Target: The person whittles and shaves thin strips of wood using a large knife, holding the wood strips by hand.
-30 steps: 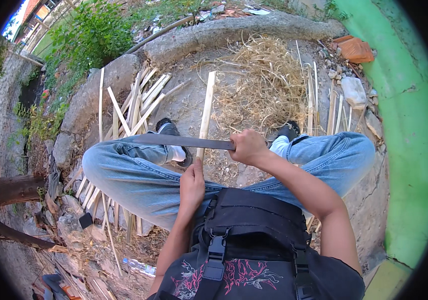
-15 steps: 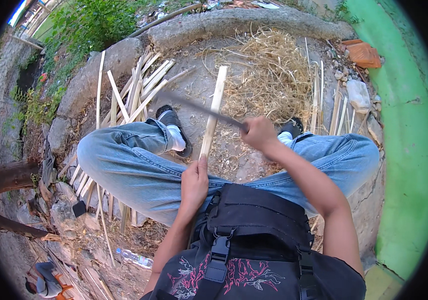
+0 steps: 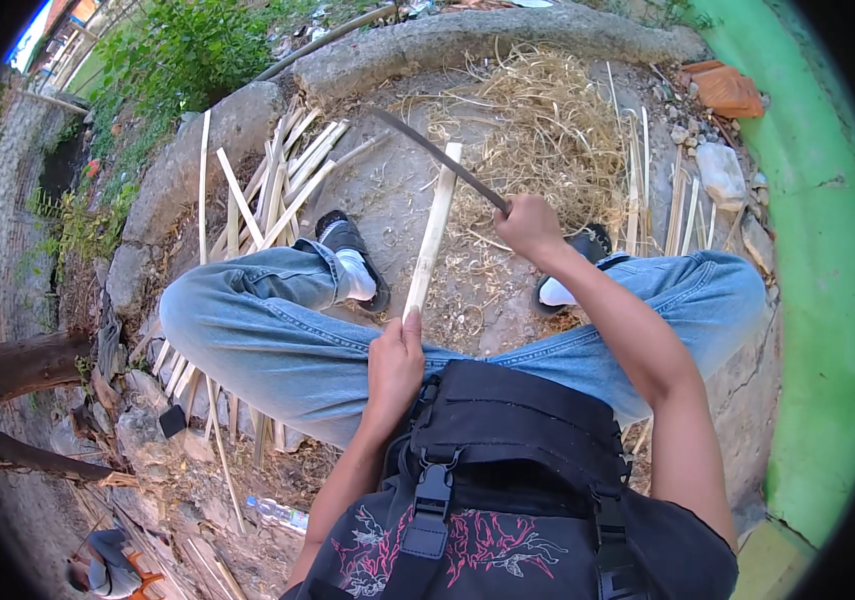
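A long pale bamboo strip (image 3: pixel 432 240) points away from me between my knees. My left hand (image 3: pixel 395 365) is closed round its near end, thumb on top. My right hand (image 3: pixel 531 228) is wrapped round the handle of a machete (image 3: pixel 418 137) with a long, dark, narrow blade. The blade slants up to the left and crosses the strip near its far end. Whether it touches the strip I cannot tell. The machete's handle is mostly hidden in my fist.
Beyond my right foot lies a heap of curly shavings (image 3: pixel 558 140). Cut strips (image 3: pixel 283 190) are piled at the left, with more strips (image 3: pixel 634 190) at the right. A low concrete edge (image 3: pixel 488 38) curves behind, and a green wall (image 3: pixel 823 300) stands right. A person (image 3: pixel 108 565) sits at lower left.
My right hand has moved away from me and slightly right, carrying the machete from the strip's middle toward its far end. The strip and my left hand stay nearly in place.
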### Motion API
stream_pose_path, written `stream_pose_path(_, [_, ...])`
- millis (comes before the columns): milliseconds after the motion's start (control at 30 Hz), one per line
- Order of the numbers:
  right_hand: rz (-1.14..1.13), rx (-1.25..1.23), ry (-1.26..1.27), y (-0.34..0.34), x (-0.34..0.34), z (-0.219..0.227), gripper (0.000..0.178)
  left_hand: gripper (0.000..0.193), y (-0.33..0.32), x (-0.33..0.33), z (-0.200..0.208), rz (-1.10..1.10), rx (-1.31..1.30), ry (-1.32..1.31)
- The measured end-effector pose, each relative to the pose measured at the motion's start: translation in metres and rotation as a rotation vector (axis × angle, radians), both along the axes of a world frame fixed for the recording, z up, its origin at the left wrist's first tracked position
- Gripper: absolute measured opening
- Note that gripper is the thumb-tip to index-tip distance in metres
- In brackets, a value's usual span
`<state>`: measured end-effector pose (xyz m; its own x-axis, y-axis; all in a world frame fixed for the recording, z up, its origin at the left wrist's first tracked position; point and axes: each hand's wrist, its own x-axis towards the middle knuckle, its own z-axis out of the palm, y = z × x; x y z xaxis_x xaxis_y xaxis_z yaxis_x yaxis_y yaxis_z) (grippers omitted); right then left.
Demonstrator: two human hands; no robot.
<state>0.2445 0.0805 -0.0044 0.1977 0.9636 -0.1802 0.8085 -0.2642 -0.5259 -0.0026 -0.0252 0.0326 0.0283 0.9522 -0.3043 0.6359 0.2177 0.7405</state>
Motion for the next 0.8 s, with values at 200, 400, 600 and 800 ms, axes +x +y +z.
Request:
stream_pose_path(200, [0.33,0.065,-0.118,-0.011,-0.007,-0.002,0.027,0.048,0.003,-0.003,-0.008,-0.035,0.021,-0.022])
stream_pose_path(400, [0.294,0.158,-0.125,-0.017,-0.009,-0.008,0.026,0.049,0.003,-0.006,-0.009,-0.031,-0.025,-0.021])
stream_pose_path(600, [-0.083,-0.096,0.054,0.009,0.012,-0.012,0.026,0.049,0.001,-0.007,-0.016,-0.023,-0.073,-0.163])
stream_pose_path(800, [-0.051,-0.143,0.173,-0.017,-0.013,-0.02,0.027,0.051,0.005,-0.012,-0.032,0.058,-0.22,-0.555])
